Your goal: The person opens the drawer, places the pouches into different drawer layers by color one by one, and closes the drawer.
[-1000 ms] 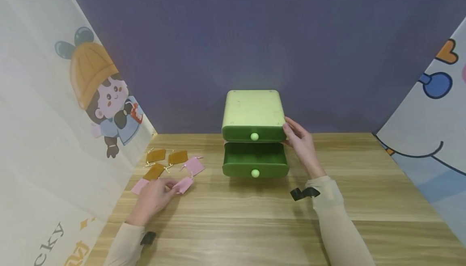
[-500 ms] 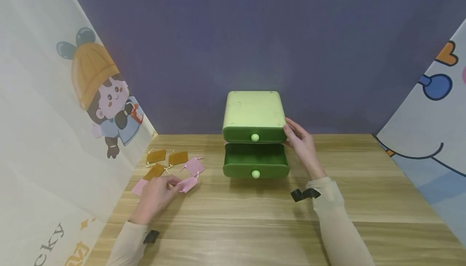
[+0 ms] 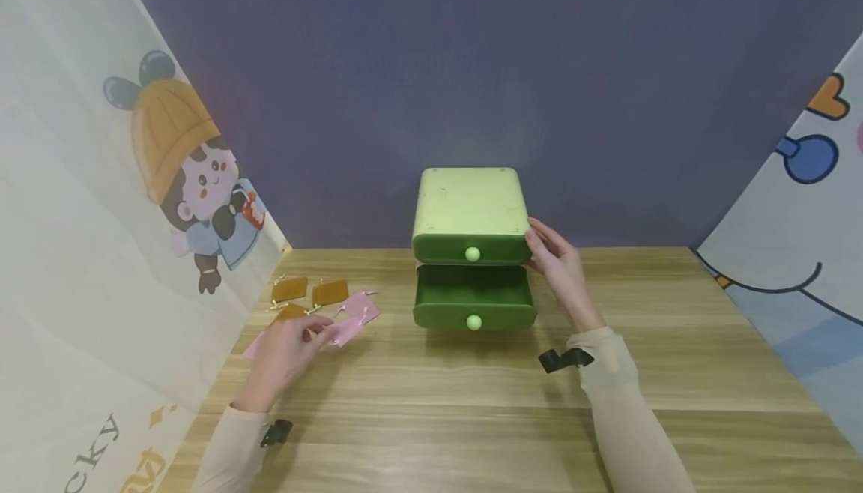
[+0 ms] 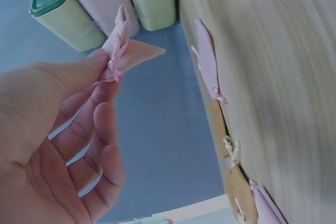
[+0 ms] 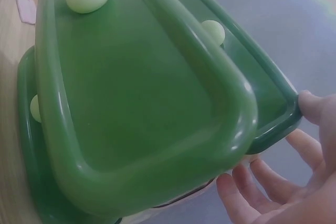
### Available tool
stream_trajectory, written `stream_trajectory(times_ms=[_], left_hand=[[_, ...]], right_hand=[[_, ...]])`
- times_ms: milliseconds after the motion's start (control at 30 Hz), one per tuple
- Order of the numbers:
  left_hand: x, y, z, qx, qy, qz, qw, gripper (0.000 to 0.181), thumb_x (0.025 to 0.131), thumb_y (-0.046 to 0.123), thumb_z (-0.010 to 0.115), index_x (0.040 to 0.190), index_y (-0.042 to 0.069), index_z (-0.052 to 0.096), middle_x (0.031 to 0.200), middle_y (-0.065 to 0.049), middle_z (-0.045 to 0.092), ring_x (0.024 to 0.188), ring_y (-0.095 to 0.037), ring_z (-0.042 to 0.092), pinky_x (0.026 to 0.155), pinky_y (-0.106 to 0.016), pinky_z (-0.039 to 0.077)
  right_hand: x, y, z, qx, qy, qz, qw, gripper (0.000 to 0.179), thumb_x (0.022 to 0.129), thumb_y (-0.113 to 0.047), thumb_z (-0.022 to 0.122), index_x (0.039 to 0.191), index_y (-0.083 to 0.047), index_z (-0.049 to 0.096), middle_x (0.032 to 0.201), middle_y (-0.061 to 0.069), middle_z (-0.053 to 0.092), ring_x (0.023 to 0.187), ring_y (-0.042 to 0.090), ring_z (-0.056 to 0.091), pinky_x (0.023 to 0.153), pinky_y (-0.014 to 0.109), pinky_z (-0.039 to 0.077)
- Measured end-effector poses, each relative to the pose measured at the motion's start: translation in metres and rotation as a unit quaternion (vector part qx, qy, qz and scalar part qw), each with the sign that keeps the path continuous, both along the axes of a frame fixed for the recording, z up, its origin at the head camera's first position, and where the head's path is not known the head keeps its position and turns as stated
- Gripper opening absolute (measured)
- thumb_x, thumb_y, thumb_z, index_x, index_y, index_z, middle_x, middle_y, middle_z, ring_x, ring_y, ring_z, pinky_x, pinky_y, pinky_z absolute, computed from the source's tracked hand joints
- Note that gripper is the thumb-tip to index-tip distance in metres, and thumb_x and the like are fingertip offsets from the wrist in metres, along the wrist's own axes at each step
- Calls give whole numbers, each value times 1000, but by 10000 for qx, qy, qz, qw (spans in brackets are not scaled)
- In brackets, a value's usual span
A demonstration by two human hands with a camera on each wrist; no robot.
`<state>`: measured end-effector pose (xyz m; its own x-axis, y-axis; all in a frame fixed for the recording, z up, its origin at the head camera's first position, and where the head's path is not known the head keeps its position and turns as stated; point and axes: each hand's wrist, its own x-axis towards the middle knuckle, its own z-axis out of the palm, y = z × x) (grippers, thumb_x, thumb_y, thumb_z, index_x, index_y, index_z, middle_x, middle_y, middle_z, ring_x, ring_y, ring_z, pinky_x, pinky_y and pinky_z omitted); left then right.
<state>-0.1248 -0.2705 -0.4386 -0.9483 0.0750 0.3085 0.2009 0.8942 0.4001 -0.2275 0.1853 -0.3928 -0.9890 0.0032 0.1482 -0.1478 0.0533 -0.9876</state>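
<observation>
Dark blue-grey wall (image 3: 350,103) along the far side, light wood-grain tabletop (image 3: 431,418) below it, and over on the left the left hand (image 3: 285,347) has a little pink fabric drawstring pouch (image 3: 346,331) pinched in its thumb and fingers, lifted off the table near some flat brown fabric pouches (image 3: 329,293) and another pink pouch (image 3: 362,307). Right hand (image 3: 561,276) isn't carrying anything, fingers loosely spread, thumb touching the right edge of a pale-green rounded drawer box (image 3: 472,201), whose dark-green middle drawer (image 3: 431,318) sticks out toward the near side
</observation>
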Motion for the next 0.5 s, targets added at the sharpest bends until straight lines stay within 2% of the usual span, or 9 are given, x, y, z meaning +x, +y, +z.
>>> stream_trajectory(times_ms=[233,500], left_hand=[[-1,6,4,-42,230,-167,9996,17,98,28,79,108,15,84,90,2,82,65,-5,60,58,-26,44],[-1,11,8,-68,388,-224,9990,18,99,23,77,112,12,83,95,-1,83,65,-5,61,54,-25,43]], right_hand=[[0,0,1,15,-7,5,10000,65,108,-47,59,164,-19,44,167,15,45,120,1,61,94,16,57],[1,0,0,105,-12,8,9999,64,108,-48,58,164,-21,43,167,13,45,122,0,60,94,15,57]])
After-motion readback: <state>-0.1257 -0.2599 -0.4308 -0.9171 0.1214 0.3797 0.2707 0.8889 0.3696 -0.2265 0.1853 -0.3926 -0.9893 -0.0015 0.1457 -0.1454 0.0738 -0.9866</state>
